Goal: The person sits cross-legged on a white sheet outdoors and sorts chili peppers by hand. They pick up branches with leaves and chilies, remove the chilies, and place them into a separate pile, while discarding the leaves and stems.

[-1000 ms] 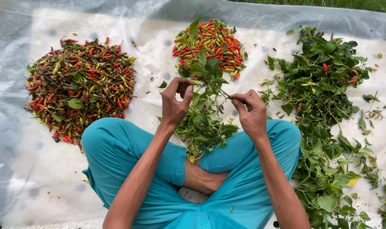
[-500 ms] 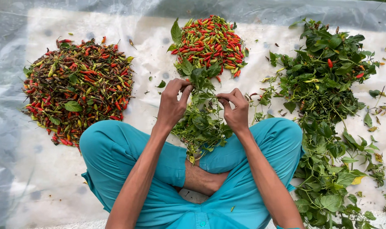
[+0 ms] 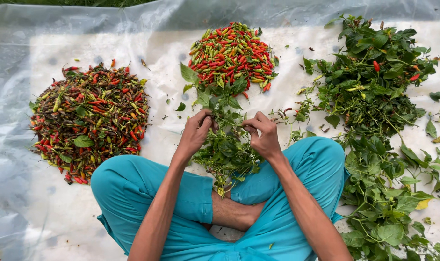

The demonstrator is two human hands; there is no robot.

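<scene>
Left hand (image 3: 196, 130): fingers curled shut, pinching the upper part of the leafy chili sprig (image 3: 224, 140); it sits on the sprig's left flank.
Right hand (image 3: 263, 135): fingers closed in a pinch on a thin stem of the same sprig, on its right flank.
Sprig position: held between both hands above the crossed legs in teal trousers (image 3: 137, 183); its lower foliage hangs toward the lap.
Sprig axis: long axis runs away from the person, from the lap toward the bright chili pile (image 3: 232, 50); the tip leaves reach almost to that pile.
Nearer hand: both grips lie at about the same height on the sprig; neither is clearly closer.
Sprig material: thin woody stems, soft matt green leaves, limp and tangled.
Bright pile: small slender pods, glossy, red, orange and green, heaped in a round mound straight ahead.
Dark chili pile (image 3: 89, 121): to the person's left, duller mixed pods with stray leaves.
Leafy heap (image 3: 374, 96): to the right, uprooted branches, a few red pods showing.
Ground cover: translucent plastic sheet (image 3: 36, 203), smooth, wrinkled at the edges.
</scene>
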